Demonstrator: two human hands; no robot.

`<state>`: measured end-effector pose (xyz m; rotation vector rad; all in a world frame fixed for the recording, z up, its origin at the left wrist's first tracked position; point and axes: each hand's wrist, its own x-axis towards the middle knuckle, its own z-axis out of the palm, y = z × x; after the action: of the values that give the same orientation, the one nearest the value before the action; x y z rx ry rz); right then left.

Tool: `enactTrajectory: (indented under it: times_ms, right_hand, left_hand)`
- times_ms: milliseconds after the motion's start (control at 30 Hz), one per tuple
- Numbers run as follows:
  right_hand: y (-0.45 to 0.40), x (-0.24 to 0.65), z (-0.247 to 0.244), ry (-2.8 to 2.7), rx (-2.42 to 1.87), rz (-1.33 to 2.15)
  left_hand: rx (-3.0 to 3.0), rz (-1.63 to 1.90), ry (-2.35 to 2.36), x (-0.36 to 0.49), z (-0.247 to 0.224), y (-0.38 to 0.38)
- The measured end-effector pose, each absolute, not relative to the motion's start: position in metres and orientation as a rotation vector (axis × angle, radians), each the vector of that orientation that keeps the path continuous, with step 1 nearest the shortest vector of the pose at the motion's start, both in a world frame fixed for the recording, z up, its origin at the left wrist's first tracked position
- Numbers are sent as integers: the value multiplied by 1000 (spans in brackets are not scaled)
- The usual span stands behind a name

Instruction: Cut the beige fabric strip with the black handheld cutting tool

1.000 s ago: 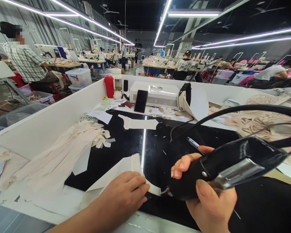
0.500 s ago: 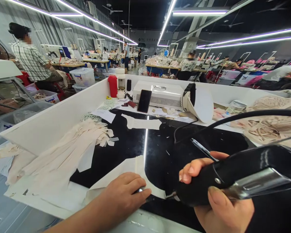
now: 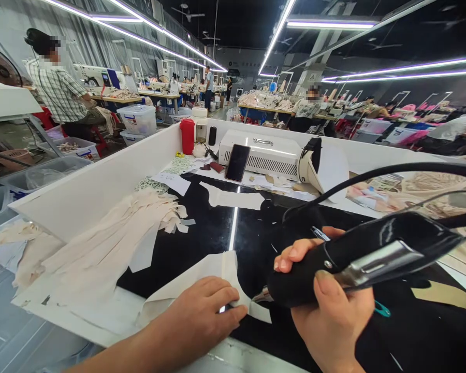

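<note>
My left hand [image 3: 205, 313] rests on a cream fabric piece [image 3: 202, 269], its thumb and forefinger closed at the near edge by a narrow part of the piece. A paler strip crosses the piece. My right hand [image 3: 326, 295] is wrapped round a black handheld power tool [image 3: 303, 280] with a silver lever and a cable. The tool's metal tip [image 3: 262, 295] meets the edge of the fabric just right of my left fingertips. A thin silver pen-like stick [image 3: 320, 234] sticks out beyond my right fingers; its lower part is hidden.
A pile of cream fabric pieces [image 3: 112, 228] lies left on the black tabletop [image 3: 194, 228]. Another cut piece [image 3: 233, 198], a phone [image 3: 237, 161], a white box [image 3: 264, 147] and a red cup [image 3: 187, 136] are farther back. White walls [image 3: 101, 173] border the table; people sit at machines beyond.
My right hand and the tool have shifted left, and the tip now overlaps the fabric edge. The fabric's narrow end beyond the tip sits lower and farther right. The camera view has shifted slightly.
</note>
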<state>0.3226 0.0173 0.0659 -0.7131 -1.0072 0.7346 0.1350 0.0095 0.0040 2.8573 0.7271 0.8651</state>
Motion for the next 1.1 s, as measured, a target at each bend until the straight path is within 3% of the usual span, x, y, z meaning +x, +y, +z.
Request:
enactTrajectory:
  times_ms: [1100]
  right_hand:
    - [11, 332, 65, -1015, -754, 736]
  left_hand:
    - [2835, 824, 721, 133, 8, 9]
